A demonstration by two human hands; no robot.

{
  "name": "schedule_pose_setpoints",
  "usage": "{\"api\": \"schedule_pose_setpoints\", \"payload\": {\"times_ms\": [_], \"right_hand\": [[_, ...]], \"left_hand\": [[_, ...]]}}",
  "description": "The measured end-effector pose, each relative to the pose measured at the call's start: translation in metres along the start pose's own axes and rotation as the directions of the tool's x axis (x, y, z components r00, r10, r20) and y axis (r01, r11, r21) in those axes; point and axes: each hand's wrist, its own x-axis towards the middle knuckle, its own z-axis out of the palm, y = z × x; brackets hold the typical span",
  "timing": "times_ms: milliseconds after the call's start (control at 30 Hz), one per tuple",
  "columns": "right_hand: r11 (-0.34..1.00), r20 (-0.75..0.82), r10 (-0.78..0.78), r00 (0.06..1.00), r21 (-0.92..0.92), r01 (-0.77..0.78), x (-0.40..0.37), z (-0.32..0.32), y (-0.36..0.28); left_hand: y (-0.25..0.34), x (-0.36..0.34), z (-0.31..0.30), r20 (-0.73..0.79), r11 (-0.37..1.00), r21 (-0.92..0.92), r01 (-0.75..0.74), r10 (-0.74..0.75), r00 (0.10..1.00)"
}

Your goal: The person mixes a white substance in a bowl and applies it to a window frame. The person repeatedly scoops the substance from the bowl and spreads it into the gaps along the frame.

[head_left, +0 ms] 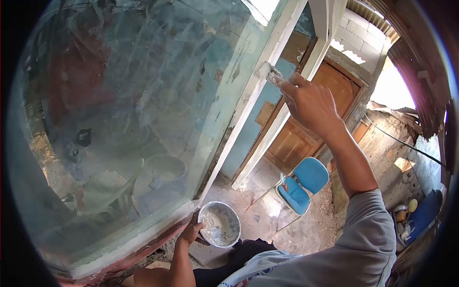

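My right hand (301,95) is raised at the upper middle, its fingers closed round a putty knife (274,75). White paste coats the blade, which is against the white window frame post (253,88). Low in the view, my left hand (192,231) grips the left rim of a round metal bowl (220,246). White paste (213,221) lies inside the bowl and is smeared on its wall. The bowl is beside the lower corner of the window frame.
A large hazy glass pane (143,95) fills the left side. Behind the post are a wooden door (330,95) and a blue chair (311,174) on the concrete floor (258,229). A blue container (423,217) with kitchen items is at the far right.
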Motion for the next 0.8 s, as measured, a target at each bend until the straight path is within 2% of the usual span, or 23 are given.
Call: {"api": "schedule_pose_setpoints", "payload": {"times_ms": [33,67,100,133,167,200,300,367,400,433,500,533,600,633,700,733,800], "right_hand": [[1.0,-0.011,-0.02,1.0,-0.004,0.02,0.002,0.004,0.003],[1.0,-0.015,-0.019,1.0,-0.007,0.019,0.001,0.005,0.0],[1.0,0.092,0.013,0.996,-0.023,-0.011,0.001,0.006,-0.007],[0.998,0.198,0.046,0.979,-0.041,-0.039,-0.001,0.005,-0.014],[1.0,0.224,-0.023,0.974,0.019,0.019,-0.006,0.003,-0.019],[1.0,0.224,-0.024,0.974,0.02,0.02,-0.008,0.003,-0.02],[0.992,0.162,-0.102,0.981,0.095,0.088,-0.009,0.002,-0.018],[0.996,0.048,0.059,0.997,0.062,-0.062,0.001,-0.007,-0.01],[0.997,-0.024,0.039,0.999,0.064,-0.038,0.003,-0.009,-0.004],[0.997,-0.021,0.037,0.999,0.066,-0.036,0.005,-0.006,0.001],[0.999,-0.05,0.008,0.999,0.043,-0.006,0.008,0.005,0.008],[0.999,-0.051,0.008,0.999,0.045,-0.006,0.007,0.008,0.005],[0.999,0.045,0.01,0.999,0.052,-0.012,0.001,0.012,-0.008],[0.998,0.168,0.046,0.985,0.045,-0.054,-0.001,0.009,-0.02],[0.998,0.266,-0.024,0.964,0.063,0.007,-0.008,0.025,-0.034],[0.986,0.144,-0.147,0.979,0.103,0.133,-0.017,0.037,-0.042],[0.967,0.329,-0.214,0.92,0.202,0.153,-0.031,0.037,-0.058]], "left_hand": [[-0.005,0.003,-0.001,0.001,1.0,0.002,-0.002,0.002,1.0],[-0.015,0.008,-0.004,-0.003,0.996,0.066,-0.066,0.066,0.998],[-0.013,0.008,-0.004,-0.005,0.983,0.13,-0.129,0.131,0.991],[-0.01,0.007,-0.003,-0.007,0.982,0.13,-0.133,0.135,0.991],[-0.007,0.005,-0.002,-0.001,0.99,0.108,-0.093,0.093,0.996],[-0.001,0.002,-0.001,0.007,0.995,0.086,-0.048,0.048,0.999],[0.004,-0.001,-0.001,0.022,0.998,0.063,0.014,-0.015,1.0],[0.003,-0.001,0.0,0.014,0.997,0.079,0.016,-0.017,1.0],[0.002,-0.001,0.0,0.004,0.995,0.095,0.013,-0.014,1.0],[-0.003,0.001,-0.001,0.004,0.996,0.093,0.017,-0.018,1.0],[-0.012,0.006,-0.004,0.057,0.986,-0.137,0.098,-0.091,0.994],[-0.013,0.006,-0.004,0.055,0.986,-0.137,0.098,-0.092,0.994],[-0.011,0.004,-0.003,0.009,0.995,-0.093,0.032,-0.031,0.999],[-0.01,0.004,-0.003,0.008,0.995,-0.091,0.033,-0.032,0.999],[-0.009,0.004,-0.003,-0.014,0.989,0.124,-0.077,0.079,0.997],[-0.009,0.005,-0.002,-0.012,0.989,0.124,-0.074,0.076,0.997],[-0.013,0.004,-0.002,-0.038,0.991,0.118,-0.068,0.073,0.997]]}}
